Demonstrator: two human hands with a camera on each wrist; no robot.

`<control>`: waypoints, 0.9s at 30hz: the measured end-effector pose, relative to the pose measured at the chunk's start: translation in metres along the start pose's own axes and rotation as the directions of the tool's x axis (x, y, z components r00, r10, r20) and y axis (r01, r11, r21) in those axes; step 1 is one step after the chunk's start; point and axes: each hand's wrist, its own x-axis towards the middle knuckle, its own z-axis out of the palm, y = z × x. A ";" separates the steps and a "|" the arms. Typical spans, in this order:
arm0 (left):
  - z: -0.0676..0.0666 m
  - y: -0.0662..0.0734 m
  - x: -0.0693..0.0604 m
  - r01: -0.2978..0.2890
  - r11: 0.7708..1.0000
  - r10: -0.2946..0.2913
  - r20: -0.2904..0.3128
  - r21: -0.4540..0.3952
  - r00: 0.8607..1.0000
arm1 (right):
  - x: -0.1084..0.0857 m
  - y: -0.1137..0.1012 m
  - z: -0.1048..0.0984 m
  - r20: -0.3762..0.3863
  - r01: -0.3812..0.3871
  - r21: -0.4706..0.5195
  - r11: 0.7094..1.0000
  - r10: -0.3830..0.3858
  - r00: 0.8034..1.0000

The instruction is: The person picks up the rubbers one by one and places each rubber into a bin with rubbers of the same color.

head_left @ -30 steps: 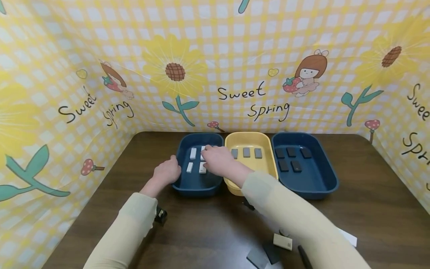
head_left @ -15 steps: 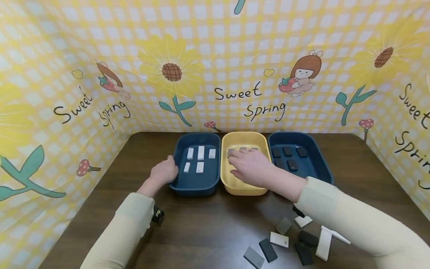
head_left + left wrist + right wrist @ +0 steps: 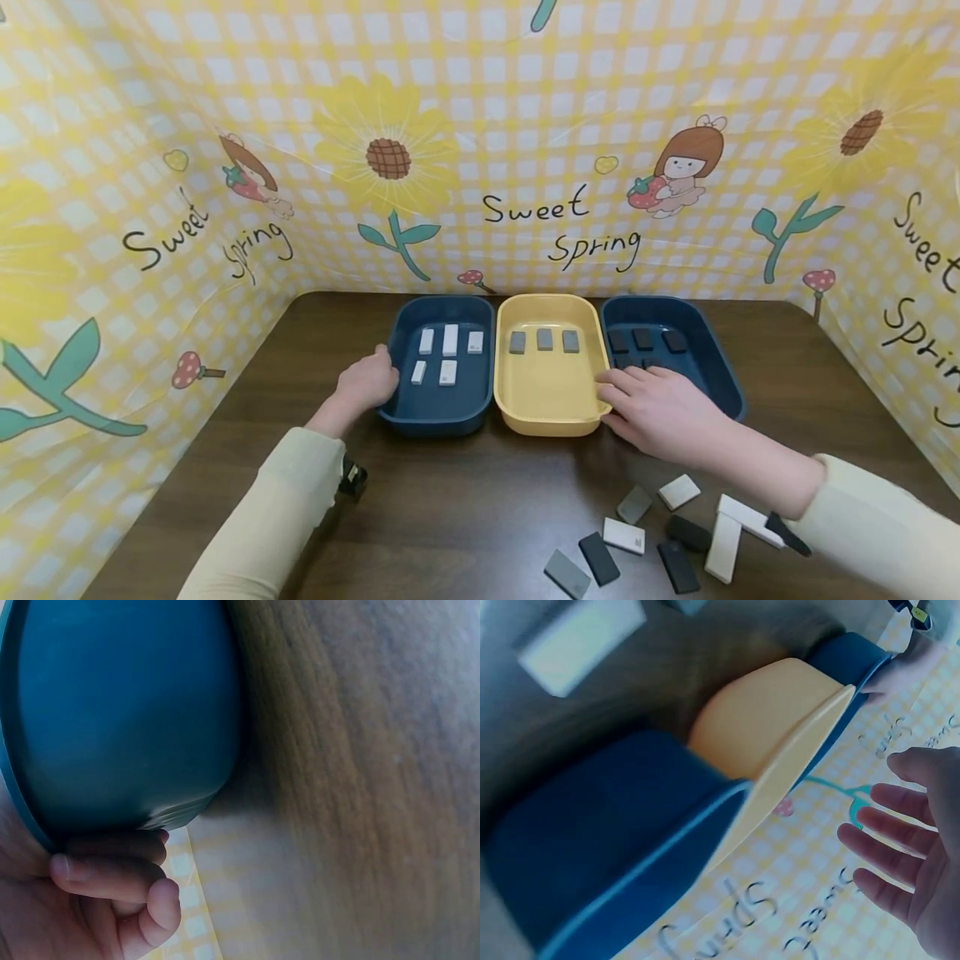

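Observation:
My left hand [image 3: 367, 379] grips the left side of the left blue tray [image 3: 435, 423]; in the left wrist view its fingers [image 3: 112, 877] curl against the tray's outer wall, the thumb hidden. Several white blocks [image 3: 449, 340] lie in that tray. My right hand [image 3: 667, 412] hovers over the yellow tray's right rim and the right blue tray [image 3: 720, 367], partly covering the latter. Nothing is in its fingers, which the right wrist view shows loosely spread. Grey blocks [image 3: 544, 339] stand in a row in the yellow tray [image 3: 551, 400]. Dark blocks [image 3: 642, 339] sit in the right tray.
Loose white [image 3: 623, 536], grey [image 3: 567, 573] and black blocks [image 3: 598, 558] lie scattered on the brown table [image 3: 450, 517] at the front right, below my right forearm. A yellow checked cloth [image 3: 480, 125] hangs behind and beside the table. The three trays stand side by side.
My right hand has moved right, from the left tray's white blocks across the yellow tray to the right blue tray. The white blocks are uncovered now. My left hand stays at its tray.

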 end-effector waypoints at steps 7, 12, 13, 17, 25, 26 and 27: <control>-0.001 0.001 0.000 -0.001 1.000 0.001 0.004 0.003 1.000 | -0.038 0.005 -0.002 -0.043 -0.074 0.006 0.997 0.074 0.996; -0.001 0.001 0.000 0.003 1.000 -0.003 0.009 -0.003 1.000 | -0.060 0.006 0.005 -0.065 -0.133 0.022 0.991 0.134 0.989; -0.001 0.001 0.000 0.003 1.000 -0.003 0.009 -0.003 1.000 | -0.064 0.006 0.007 -0.078 -0.138 0.027 0.990 0.139 0.987; 0.001 0.000 0.002 -0.002 1.000 0.002 0.008 -0.002 1.000 | -0.079 0.001 0.016 -0.090 -0.159 0.057 0.986 0.164 0.982; 0.001 0.000 0.003 0.003 1.000 -0.003 0.016 -0.013 1.000 | -0.095 -0.014 0.029 0.065 -0.276 -0.013 0.961 0.276 0.959; 0.001 -0.001 0.003 0.004 1.000 -0.003 0.015 -0.012 1.000 | -0.097 -0.016 0.029 0.110 -0.305 -0.024 0.952 0.306 0.946; 0.001 -0.001 0.003 0.004 1.000 -0.004 0.014 -0.013 1.000 | -0.097 -0.018 0.031 0.158 -0.335 -0.035 0.942 0.336 0.928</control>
